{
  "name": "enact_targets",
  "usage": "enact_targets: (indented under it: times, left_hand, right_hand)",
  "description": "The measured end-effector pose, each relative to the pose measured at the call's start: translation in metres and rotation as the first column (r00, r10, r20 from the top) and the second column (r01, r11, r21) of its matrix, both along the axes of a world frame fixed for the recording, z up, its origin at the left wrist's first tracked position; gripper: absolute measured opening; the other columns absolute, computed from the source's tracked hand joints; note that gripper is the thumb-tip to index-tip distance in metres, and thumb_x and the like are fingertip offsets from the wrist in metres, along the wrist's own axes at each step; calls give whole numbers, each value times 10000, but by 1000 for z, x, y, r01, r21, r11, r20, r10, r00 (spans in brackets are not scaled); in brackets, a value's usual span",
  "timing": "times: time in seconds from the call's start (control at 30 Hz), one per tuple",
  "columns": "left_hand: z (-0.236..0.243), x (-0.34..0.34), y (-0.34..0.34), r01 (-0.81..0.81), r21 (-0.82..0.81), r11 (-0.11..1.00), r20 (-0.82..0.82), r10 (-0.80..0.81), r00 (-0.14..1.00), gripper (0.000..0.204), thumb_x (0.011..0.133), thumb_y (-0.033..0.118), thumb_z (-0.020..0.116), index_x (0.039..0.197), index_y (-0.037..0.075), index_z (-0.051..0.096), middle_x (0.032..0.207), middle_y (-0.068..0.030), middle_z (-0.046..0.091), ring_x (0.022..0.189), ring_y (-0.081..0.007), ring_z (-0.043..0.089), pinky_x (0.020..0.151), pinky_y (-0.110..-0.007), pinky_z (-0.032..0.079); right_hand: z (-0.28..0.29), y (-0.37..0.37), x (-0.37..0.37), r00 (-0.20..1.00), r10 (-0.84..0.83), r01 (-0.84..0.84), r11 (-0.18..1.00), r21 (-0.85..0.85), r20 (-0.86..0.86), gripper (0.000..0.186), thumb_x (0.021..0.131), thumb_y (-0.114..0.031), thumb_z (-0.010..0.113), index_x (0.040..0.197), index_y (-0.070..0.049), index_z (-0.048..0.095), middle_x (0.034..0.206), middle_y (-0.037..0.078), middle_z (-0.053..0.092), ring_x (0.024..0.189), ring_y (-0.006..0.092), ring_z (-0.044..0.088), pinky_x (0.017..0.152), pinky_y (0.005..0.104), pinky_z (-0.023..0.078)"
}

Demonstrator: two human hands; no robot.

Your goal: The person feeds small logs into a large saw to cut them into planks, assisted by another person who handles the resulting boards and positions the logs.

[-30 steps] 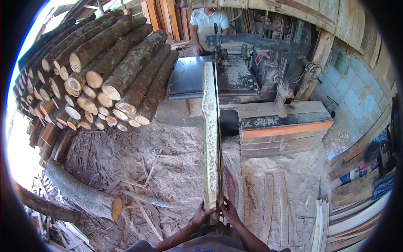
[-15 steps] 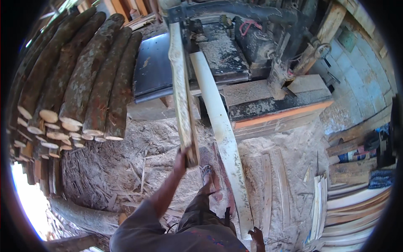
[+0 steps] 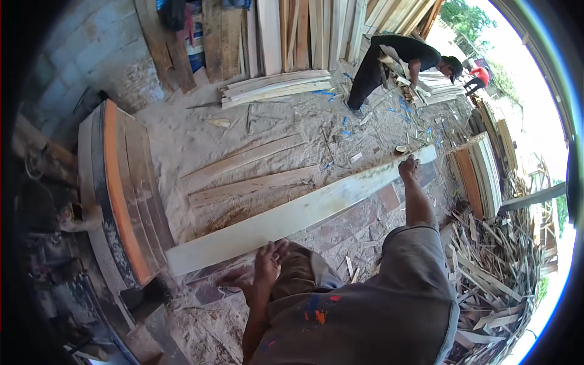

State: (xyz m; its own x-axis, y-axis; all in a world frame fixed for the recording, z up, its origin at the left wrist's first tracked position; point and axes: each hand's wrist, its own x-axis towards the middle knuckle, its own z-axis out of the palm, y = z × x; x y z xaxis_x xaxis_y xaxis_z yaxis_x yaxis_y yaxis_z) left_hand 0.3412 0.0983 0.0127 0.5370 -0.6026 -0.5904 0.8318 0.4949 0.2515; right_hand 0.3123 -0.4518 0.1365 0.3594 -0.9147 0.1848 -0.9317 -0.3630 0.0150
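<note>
A long pale plank [image 3: 298,210] lies slantwise across the view in front of my body, its surface mottled towards the right end. My right hand [image 3: 411,171] grips it near that end, the arm stretched out to the right. Close to the plank's near edge, left of the middle, is my left hand [image 3: 269,260], fingers loosely apart; whether they touch the wood is hard to tell. Nothing shows in that hand.
Two thin boards [image 3: 252,185] lie on the sawdust-covered floor beyond the plank. Sawmill machinery with an orange-edged bed [image 3: 118,194] stands left. A co-worker [image 3: 404,64] bends over wood at the back right. Offcuts [image 3: 486,274] pile up right, beside stacked boards [image 3: 477,176].
I have turned right, away from the saw and logs. The plank now lies across me, still in my right hand. The rough timber my left hand held is out of view.
</note>
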Motion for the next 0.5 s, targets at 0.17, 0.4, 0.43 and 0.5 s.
enact_targets:
  times: [0.17, 0.4, 0.43, 0.5]
  left_hand:
    - [-38, 12, -30, 255, 440, 861, 300, -409, 862, 587, 897, 245, 591, 1399, 112, 318, 1251, -145, 515, 1058, -232, 562, 842, -343, 471]
    - [-56, -77, 216, -143, 837, 528, 71, 155, 985, 558, 891, 362, 564, 1373, 153, 376, 1112, -100, 612, 942, -236, 605, 709, -369, 456]
    - [-56, -101, 243, -140, 862, 487, 50, 192, 980, 547, 892, 354, 560, 1368, 150, 384, 1096, -97, 619, 925, -231, 608, 699, -365, 454]
    - [-42, -155, 277, -257, 870, 421, 70, 411, 909, 556, 882, 340, 567, 1360, 110, 397, 1016, -74, 645, 852, -195, 613, 652, -322, 449]
  right_hand:
    - [-141, 33, 20, 878, 373, -459, 832, 312, 300, 317, 760, -214, 586, 1023, -43, 628, 967, 249, 631, 946, 390, 604, 842, 446, 481]
    - [-277, 396, 77, 58, 956, -499, -223, 837, 289, 294, 815, -313, 528, 949, -98, 677, 969, 170, 658, 869, 355, 636, 770, 460, 502]
    - [-275, 436, 77, -82, 957, -487, -282, 826, 278, 296, 820, -304, 515, 941, -87, 676, 969, 169, 658, 866, 349, 637, 763, 461, 503]
    - [-268, 500, 85, -387, 888, -503, -429, 750, 248, 304, 830, -287, 491, 926, -66, 676, 967, 166, 658, 858, 338, 638, 748, 464, 504]
